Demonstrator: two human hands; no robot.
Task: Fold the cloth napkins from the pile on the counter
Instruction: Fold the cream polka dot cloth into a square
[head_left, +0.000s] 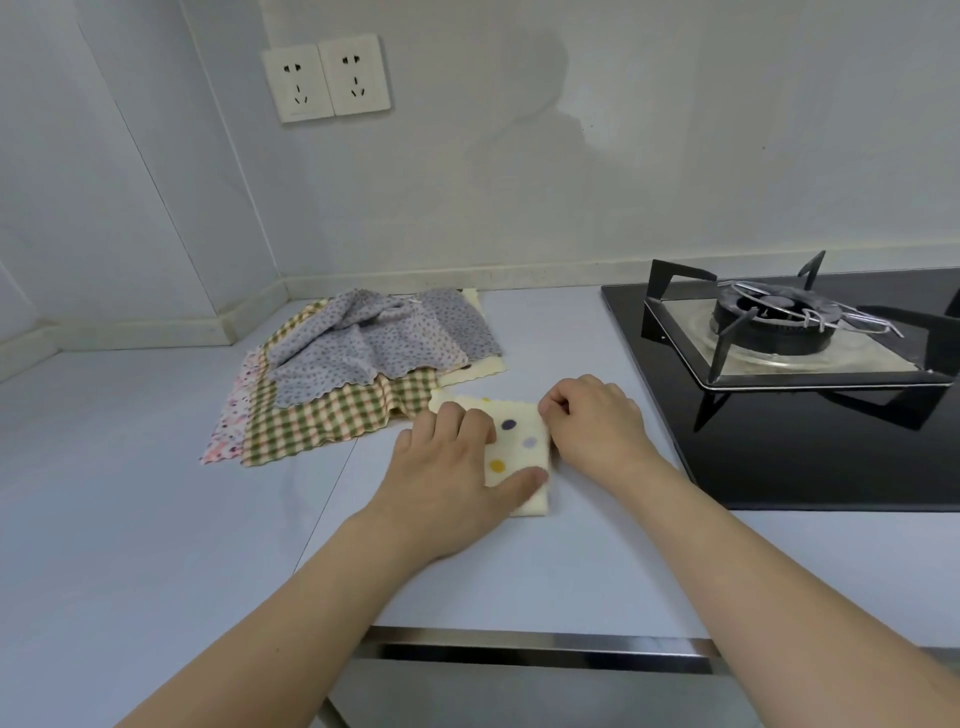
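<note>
Cream polka-dot napkin (519, 447) lies folded small on the counter (156, 519), near-centre, just near-right of the pile (353, 374); left hand (452, 467) rests flat on its left half, fingers fairly straight, thumb pressing the near edge; right hand (592, 421) sits at its right edge, fingers curled, apparently pinching the far-right corner, though the grip itself is partly hidden; step looks like the final fold or crease-setting on this one. To do it well: keep the left palm pinning the layers so they don't slide; line up edges before pressing; run fingers along the fold from centre outward; thin cloth likely springs open, so press firmly. Pile far-left holds grey dotted, green check, pink floral and cream pieces, unfolded; gas hob (789, 332) sits right, keep cloth clear of it.
</note>
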